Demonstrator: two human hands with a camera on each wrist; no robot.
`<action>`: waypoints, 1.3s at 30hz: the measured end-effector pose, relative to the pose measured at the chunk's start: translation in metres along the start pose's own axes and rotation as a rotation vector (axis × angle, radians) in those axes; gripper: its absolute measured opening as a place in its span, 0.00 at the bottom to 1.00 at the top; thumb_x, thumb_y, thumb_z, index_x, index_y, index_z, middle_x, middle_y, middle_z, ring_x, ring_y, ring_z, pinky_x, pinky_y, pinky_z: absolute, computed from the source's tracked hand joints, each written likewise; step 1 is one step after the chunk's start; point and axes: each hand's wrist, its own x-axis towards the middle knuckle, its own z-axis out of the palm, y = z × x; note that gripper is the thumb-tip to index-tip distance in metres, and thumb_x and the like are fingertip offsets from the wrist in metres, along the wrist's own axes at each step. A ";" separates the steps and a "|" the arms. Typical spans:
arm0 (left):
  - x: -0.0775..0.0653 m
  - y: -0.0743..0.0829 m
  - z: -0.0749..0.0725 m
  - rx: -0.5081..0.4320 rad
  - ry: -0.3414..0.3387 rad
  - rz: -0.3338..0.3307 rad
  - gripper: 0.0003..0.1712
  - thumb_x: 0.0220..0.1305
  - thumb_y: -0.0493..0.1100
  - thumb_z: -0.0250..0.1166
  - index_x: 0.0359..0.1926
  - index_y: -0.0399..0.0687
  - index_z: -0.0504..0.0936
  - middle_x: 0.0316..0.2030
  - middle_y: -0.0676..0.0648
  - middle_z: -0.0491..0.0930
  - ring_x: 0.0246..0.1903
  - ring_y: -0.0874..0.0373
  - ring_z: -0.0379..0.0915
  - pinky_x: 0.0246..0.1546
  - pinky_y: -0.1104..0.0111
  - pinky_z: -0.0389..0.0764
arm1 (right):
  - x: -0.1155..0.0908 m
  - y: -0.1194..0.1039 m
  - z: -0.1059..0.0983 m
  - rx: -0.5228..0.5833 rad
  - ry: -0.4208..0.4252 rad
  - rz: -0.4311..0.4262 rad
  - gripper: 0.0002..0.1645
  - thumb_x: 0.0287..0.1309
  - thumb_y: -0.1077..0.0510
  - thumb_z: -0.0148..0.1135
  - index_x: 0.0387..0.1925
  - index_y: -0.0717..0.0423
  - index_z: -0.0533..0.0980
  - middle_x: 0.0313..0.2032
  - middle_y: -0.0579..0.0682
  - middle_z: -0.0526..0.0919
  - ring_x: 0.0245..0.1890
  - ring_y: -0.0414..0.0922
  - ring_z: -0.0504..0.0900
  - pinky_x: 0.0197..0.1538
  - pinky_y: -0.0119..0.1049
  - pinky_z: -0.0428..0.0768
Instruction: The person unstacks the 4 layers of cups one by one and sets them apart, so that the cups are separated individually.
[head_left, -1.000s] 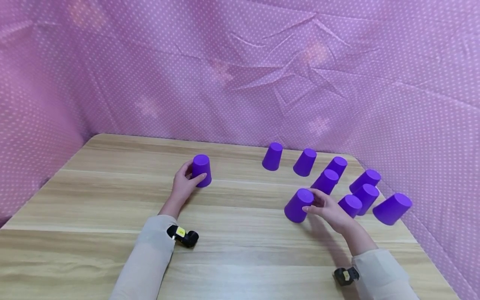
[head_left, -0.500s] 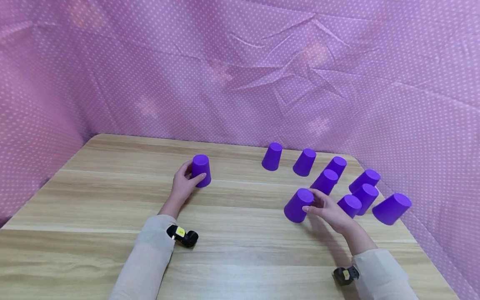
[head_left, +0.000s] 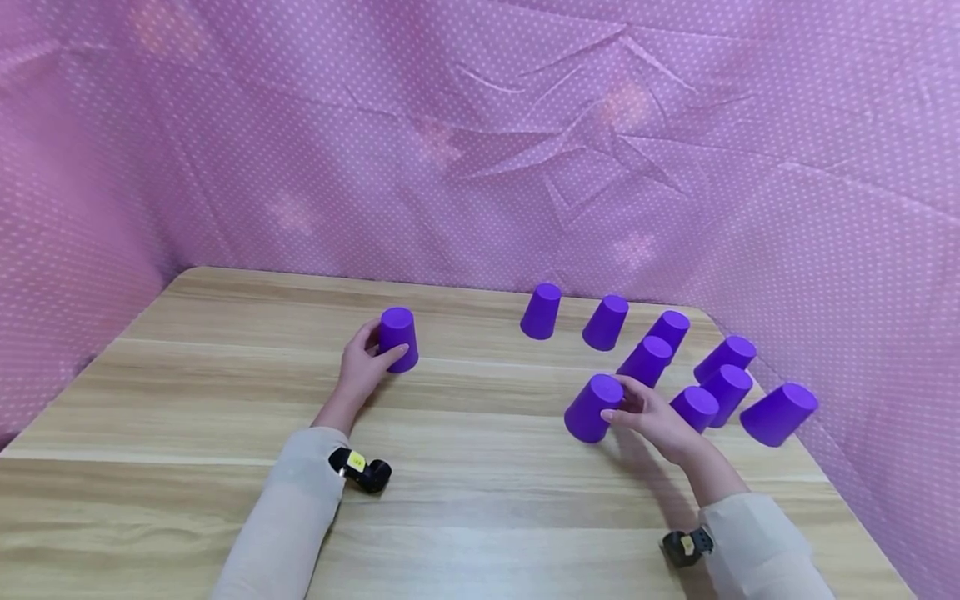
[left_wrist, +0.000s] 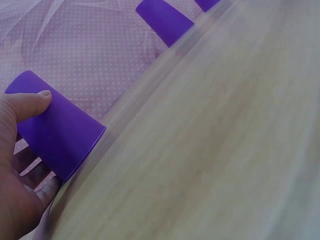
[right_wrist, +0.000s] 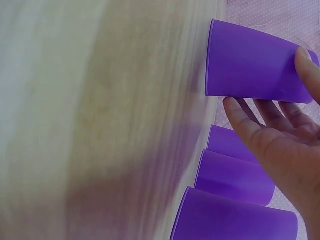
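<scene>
On the left side of the table, my left hand (head_left: pixel 362 367) grips an upside-down purple cup (head_left: pixel 399 337), thumb across its near side. In the left wrist view the thumb lies on the wall of that cup (left_wrist: pixel 60 130) and the other fingers go behind it, its rim at the tabletop. My right hand (head_left: pixel 660 421) holds another upside-down purple cup (head_left: pixel 588 410) right of centre, thumb in front and fingers on its right side. The right wrist view shows this cup (right_wrist: pixel 255 65) between thumb and fingers, its rim close to the wood.
Several more upside-down purple cups stand spread over the right of the wooden table (head_left: pixel 465 483), among them a back cup (head_left: pixel 541 312), one near the right edge (head_left: pixel 778 415) and one beside my right hand (head_left: pixel 693 408). A pink dotted cloth (head_left: pixel 375 150) hangs behind and at both sides.
The whole head view has shifted very slightly, so everything sits a little further left. Both hands keep their hold on the same cups, in the same places on the table.
</scene>
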 end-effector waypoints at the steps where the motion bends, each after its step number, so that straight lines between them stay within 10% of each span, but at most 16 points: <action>1: 0.000 0.000 -0.001 0.007 0.001 -0.002 0.38 0.51 0.41 0.64 0.61 0.39 0.57 0.55 0.35 0.61 0.54 0.46 0.58 0.54 0.61 0.62 | 0.000 0.000 0.000 -0.001 -0.002 -0.002 0.38 0.48 0.58 0.62 0.58 0.66 0.56 0.51 0.63 0.66 0.50 0.53 0.66 0.50 0.39 0.69; 26: 0.011 0.024 0.002 0.042 -0.028 0.031 0.36 0.51 0.41 0.64 0.60 0.41 0.60 0.53 0.37 0.64 0.52 0.46 0.59 0.51 0.58 0.64 | 0.001 0.001 0.001 -0.001 0.011 0.015 0.39 0.47 0.58 0.62 0.58 0.66 0.57 0.50 0.63 0.68 0.48 0.53 0.67 0.48 0.39 0.70; 39: 0.022 0.053 0.030 0.025 -0.101 0.113 0.36 0.50 0.42 0.64 0.59 0.40 0.60 0.52 0.37 0.65 0.51 0.46 0.61 0.51 0.59 0.66 | 0.001 -0.001 0.000 0.005 0.001 -0.004 0.37 0.47 0.59 0.62 0.57 0.67 0.57 0.49 0.62 0.69 0.48 0.52 0.67 0.48 0.38 0.70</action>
